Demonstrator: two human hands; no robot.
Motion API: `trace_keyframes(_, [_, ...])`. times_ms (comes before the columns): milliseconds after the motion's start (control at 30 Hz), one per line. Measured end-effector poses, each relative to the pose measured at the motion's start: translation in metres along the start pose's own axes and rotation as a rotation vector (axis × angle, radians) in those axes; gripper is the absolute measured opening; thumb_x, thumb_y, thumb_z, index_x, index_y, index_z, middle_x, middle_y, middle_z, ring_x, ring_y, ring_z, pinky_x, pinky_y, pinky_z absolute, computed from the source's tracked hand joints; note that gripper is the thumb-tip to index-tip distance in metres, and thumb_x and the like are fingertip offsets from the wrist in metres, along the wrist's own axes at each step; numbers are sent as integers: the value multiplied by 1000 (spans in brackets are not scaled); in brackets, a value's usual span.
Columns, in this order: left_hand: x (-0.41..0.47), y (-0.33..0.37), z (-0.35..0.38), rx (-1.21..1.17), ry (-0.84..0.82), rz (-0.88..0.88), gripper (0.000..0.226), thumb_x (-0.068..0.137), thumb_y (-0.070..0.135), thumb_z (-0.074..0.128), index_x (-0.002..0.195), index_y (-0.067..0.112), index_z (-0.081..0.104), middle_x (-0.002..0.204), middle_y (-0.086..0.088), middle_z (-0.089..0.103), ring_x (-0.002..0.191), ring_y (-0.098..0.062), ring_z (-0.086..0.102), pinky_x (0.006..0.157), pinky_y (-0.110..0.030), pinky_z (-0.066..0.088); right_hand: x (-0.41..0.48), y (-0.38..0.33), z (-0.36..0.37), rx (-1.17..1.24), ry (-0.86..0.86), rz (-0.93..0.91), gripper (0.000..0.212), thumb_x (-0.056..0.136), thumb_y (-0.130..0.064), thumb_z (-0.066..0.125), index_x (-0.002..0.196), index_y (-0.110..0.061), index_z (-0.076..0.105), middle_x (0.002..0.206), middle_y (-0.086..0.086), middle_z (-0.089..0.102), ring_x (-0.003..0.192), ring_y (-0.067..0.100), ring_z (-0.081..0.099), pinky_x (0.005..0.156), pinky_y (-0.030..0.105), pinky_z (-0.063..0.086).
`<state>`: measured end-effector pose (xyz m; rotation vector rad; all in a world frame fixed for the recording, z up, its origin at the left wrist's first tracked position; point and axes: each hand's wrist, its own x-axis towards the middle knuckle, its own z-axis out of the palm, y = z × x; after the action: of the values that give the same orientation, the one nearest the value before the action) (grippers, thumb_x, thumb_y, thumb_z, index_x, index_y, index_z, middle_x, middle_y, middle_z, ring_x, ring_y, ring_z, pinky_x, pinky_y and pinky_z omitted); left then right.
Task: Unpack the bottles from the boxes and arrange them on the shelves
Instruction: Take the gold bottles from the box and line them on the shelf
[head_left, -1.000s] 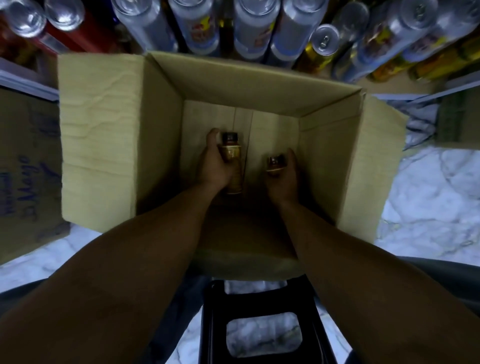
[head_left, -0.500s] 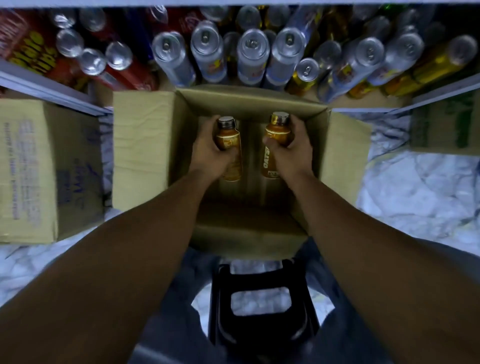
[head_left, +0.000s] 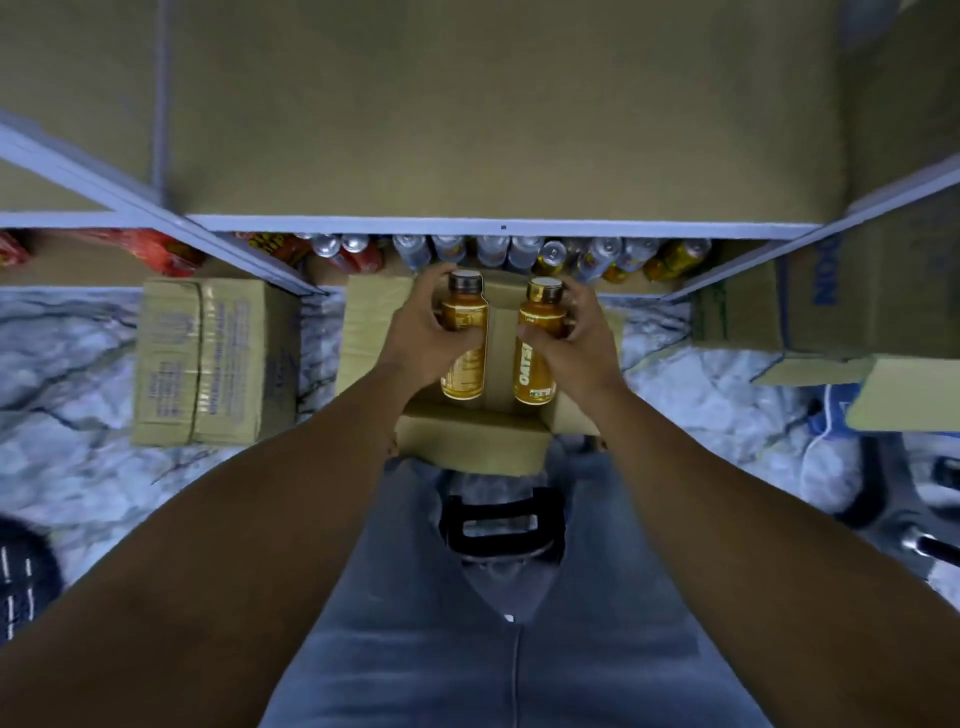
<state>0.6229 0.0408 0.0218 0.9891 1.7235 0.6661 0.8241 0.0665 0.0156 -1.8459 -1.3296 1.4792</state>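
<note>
Your fingers are curling tight round two bottles: your left hand (head_left: 421, 332) is gripping the dark-capped bottle (head_left: 466, 332) and your right hand (head_left: 569, 338) is gripping the gold-capped bottle (head_left: 537, 358), with each thumb pressing across a label. Both bottles are standing upright, side by side with a gap between them, and you are holding them above the open box (head_left: 467, 441) in front of your knees. Just beyond the caps, cans (head_left: 491, 250) are standing in rows beneath the pale shelf rail (head_left: 498, 224). A closed box (head_left: 208, 358) is lying on the marbled floor (head_left: 67, 364) to your left, and a black stool (head_left: 501, 525) is showing between your legs.
</note>
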Motion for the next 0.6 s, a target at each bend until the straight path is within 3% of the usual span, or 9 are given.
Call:
trace_keyframes(133, [-35,74,-31,-1,-10,77,76,72,16,83,134,38,47,109,16,68,103,-12,67,92,-41,57,-40,-75,-33,6,-3,-74,73,82,-23,83,142,-35,44,110,-32,56,104,-1,62,100,37,54])
trace_keyframes(267, [-63,145,-58,-3,-27,161,75,75,9,82,132,39,44,101,12,67,92,-9,66,82,-31,54,-70,-143,-64,17,0,-176,69,82,-23,83,136,-36,44,114,-20,61,105,1,61,98,41,55])
trace_keyframes(400, [-90,212,-82,5,-12,265,78,73,17,84,135,42,44,114,5,65,102,-16,65,86,-33,55,-94,-205,-95,16,35,-280,70,79,-27,85,134,-40,44,113,-21,61,109,7,61,98,43,54])
trace_keyframes(500, [-108,259,-99,-2,-9,346,77,76,10,83,135,40,45,113,9,65,99,-3,65,77,-16,53,-108,-246,-119,46,59,-356,70,78,-27,86,134,-41,46,115,-21,61,106,3,62,95,37,55])
trace_keyframes(600, [-125,300,-110,-16,-15,427,77,77,9,84,135,43,46,116,9,66,104,-4,65,80,-18,55,-123,-280,-143,77,57,-422,70,79,-28,86,135,-42,47,117,-24,60,110,-1,59,92,28,54])
